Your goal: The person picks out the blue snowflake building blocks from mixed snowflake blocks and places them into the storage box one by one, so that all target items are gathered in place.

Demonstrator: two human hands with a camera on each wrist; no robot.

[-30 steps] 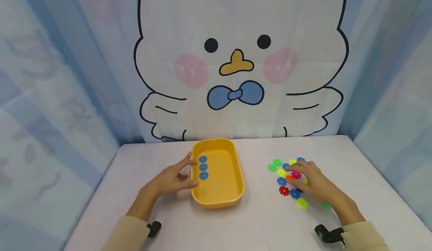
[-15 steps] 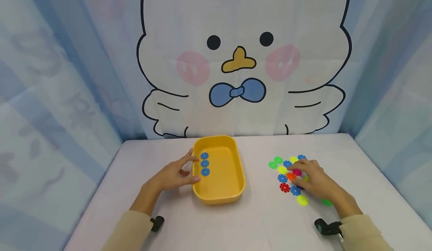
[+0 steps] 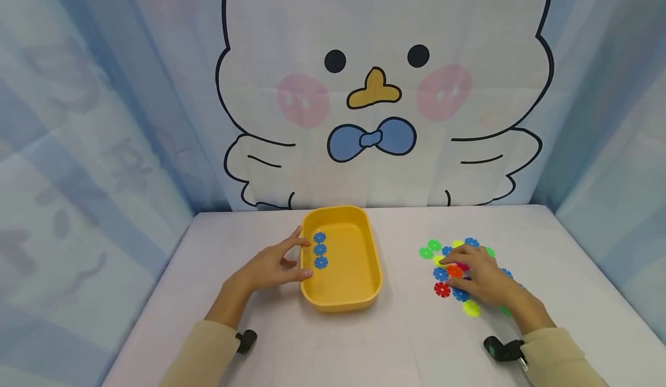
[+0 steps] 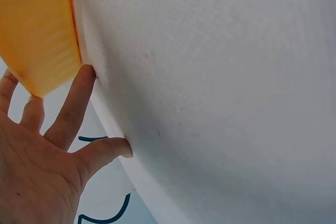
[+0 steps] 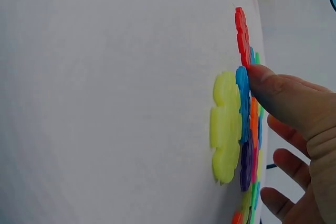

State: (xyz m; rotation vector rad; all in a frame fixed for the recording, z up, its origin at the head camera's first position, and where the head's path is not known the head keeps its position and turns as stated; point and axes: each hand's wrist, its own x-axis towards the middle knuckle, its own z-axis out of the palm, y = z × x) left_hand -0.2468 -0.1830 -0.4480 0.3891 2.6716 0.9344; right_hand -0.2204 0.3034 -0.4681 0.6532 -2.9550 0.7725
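Fingers (image 4: 72, 108) spread: on the white worktop (image 3: 398, 346), I have the left hand (image 3: 272, 268) touching the left rim of a yellow round-cornered plastic tray (image 3: 350, 262) by the far edge. Nearer the right edge, the right hand (image 3: 482, 275) arches, fingers parted, over multicoloured flower-shaped plastic discs (image 3: 454, 271); three blue ones (image 3: 319, 249) lie in the tray.

Between the tray (image 3: 346, 286) and the loose discs (image 3: 442, 289), a bare lane of table (image 3: 400, 271) is left by which a hand could be passed low, and more room is given along the near side between the sleeves (image 3: 200, 349). The tray's left wall is obstructed by the left hand (image 3: 273, 266) and a strip beside it is taken up by three blue discs (image 3: 320, 249); the tray's right part is left open from above. Access to the loose discs from the right is partly barred by the right hand (image 3: 484, 277), and the way beyond the table's far edge is closed by the curtain (image 3: 364, 181).
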